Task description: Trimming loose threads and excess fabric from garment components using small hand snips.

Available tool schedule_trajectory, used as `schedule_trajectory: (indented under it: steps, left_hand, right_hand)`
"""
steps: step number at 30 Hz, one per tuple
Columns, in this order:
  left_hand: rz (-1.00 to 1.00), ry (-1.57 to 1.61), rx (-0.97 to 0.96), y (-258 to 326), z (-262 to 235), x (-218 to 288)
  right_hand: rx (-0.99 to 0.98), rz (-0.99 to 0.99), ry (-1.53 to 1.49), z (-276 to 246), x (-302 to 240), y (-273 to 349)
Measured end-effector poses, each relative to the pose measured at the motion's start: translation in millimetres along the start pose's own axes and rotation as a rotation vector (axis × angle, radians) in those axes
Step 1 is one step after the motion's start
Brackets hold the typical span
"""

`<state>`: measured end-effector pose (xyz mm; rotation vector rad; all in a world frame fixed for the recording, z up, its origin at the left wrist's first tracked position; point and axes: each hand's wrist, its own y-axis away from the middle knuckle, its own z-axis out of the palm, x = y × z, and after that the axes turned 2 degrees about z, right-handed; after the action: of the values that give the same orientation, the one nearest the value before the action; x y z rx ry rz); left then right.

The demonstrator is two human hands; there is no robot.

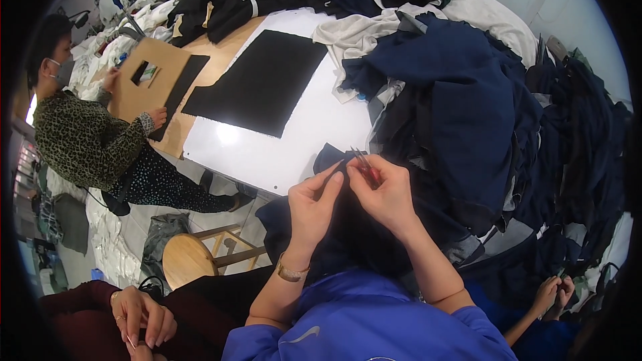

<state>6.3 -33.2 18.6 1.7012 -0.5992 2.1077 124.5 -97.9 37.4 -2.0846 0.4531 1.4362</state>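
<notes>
A: Item one, the dark navy garment (348, 227). Where does it lie?

B: At the near edge of the white table (267, 154), draped off it toward the wearer's lap. Matte, dark, heavily folded; one edge is lifted between both hands.

A: Left hand (313, 208)?

B: Pinched narrow on the raised fabric edge, thumb against forefinger, a gold watch at the wrist.

A: Right hand (384, 194)?

B: Closed around small red-handled snips (364, 166), thin blades pointing up and toward the table, tips just beside the fabric edge.

A: Other entries?

B: A black cloth panel (257, 83) flat on the table; a heap of navy clothing (468, 107) right of the table; a person's hand (157, 118) on a cardboard template (144, 83) at the table's far left corner.

A: Anything unreadable?

B: Whether the blades touch the cloth cannot be told. The garment's kind is lost in folds, its lower part hidden behind the forearms and blue shirt.
</notes>
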Motion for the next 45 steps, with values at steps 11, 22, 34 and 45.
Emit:
schedule_trajectory:
  steps: [11,22,34,45]
  left_hand:
    - [0.338,-0.537,0.016,2,8,3]
    - [-0.21,0.127,-0.055,-1,-5,-3]
    - [-0.395,0.473,-0.084,-6,-14,-1]
    - [-0.28,0.344,-0.042,-6,-11,1]
  right_hand:
    - [0.018,-0.061,0.159,-3,0,-2]
    - [-0.158,0.208,-0.262,-9,21,-10]
    - [-0.132,0.455,-0.761,-15,22,-17]
    - [0.055,-0.016,-0.028,2,16,-12]
